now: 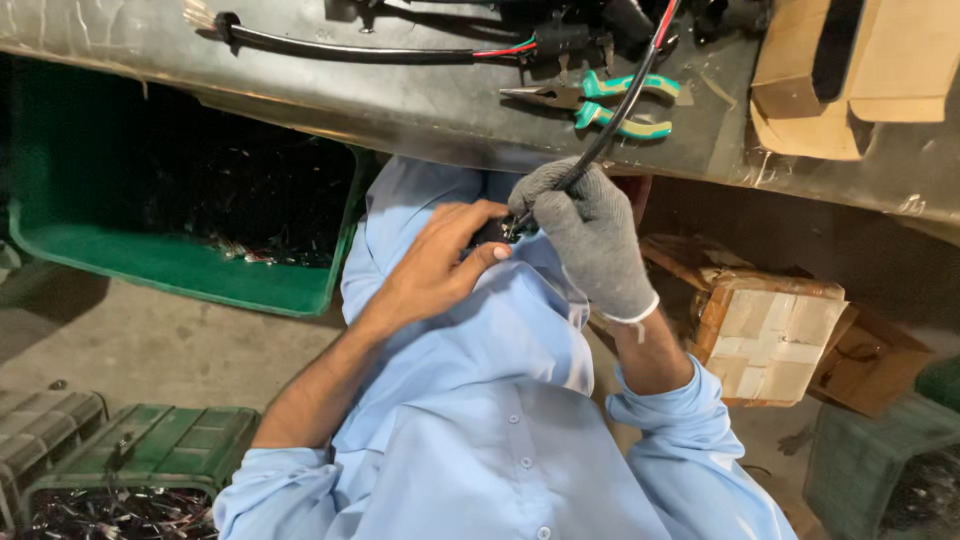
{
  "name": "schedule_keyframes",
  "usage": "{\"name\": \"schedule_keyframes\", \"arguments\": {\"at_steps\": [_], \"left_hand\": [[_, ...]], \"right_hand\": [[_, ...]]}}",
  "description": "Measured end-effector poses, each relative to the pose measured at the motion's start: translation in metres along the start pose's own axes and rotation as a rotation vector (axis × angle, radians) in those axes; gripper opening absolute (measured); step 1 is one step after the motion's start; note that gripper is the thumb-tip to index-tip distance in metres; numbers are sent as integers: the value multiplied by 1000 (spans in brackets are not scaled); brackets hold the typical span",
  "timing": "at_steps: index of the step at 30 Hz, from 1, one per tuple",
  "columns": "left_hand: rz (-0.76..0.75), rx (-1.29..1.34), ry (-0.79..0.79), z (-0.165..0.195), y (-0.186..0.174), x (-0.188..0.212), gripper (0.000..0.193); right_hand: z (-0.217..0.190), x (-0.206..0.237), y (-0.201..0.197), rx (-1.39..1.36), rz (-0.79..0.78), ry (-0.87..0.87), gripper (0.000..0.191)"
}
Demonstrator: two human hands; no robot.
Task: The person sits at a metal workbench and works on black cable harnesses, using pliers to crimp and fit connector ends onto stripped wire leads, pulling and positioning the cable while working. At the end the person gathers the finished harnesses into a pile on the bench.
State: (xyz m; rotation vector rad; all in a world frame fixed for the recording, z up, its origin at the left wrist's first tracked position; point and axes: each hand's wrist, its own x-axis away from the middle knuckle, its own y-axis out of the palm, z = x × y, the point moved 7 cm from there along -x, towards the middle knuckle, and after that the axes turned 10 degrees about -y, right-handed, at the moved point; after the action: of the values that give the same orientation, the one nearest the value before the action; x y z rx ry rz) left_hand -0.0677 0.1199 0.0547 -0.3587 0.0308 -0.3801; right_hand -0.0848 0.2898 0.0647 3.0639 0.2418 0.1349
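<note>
Beside right hand (588, 235): taped brown carton (765, 335).

Dark worn workbench (420, 100), grey concrete floor (150, 340), green crates (180, 265) below.

Hands (520, 245) on black cable (615, 115) (perhaps connector)

workshop | worn metal bench (400, 100), pliers (600, 100), wiring-scrap crates (130, 450), concrete floor (150, 340)
</note>
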Motion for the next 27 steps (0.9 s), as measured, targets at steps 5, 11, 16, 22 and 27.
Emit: {"name": "schedule_keyframes", "arguments": {"at_steps": [5, 11, 16, 22, 27], "left_hand": [[-65, 753, -355, -49, 26, 13, 40], [-173, 457, -406, -54, 40, 16, 35], [-180, 555, -168, -48, 32, 11, 36], [-228, 839, -187, -64, 37, 8, 34], [-65, 431, -161, -57, 38, 14, 29]], "right_hand": [[-16, 14, 7, 398, -56, -283, 20], [-2, 9, 5, 345, -43, -106, 26], [-25, 5, 12, 526, -89, -393, 26], [-15, 14, 15, 511, -44, -300, 29], [8, 24, 13, 393, 139, -122, 24]]}}
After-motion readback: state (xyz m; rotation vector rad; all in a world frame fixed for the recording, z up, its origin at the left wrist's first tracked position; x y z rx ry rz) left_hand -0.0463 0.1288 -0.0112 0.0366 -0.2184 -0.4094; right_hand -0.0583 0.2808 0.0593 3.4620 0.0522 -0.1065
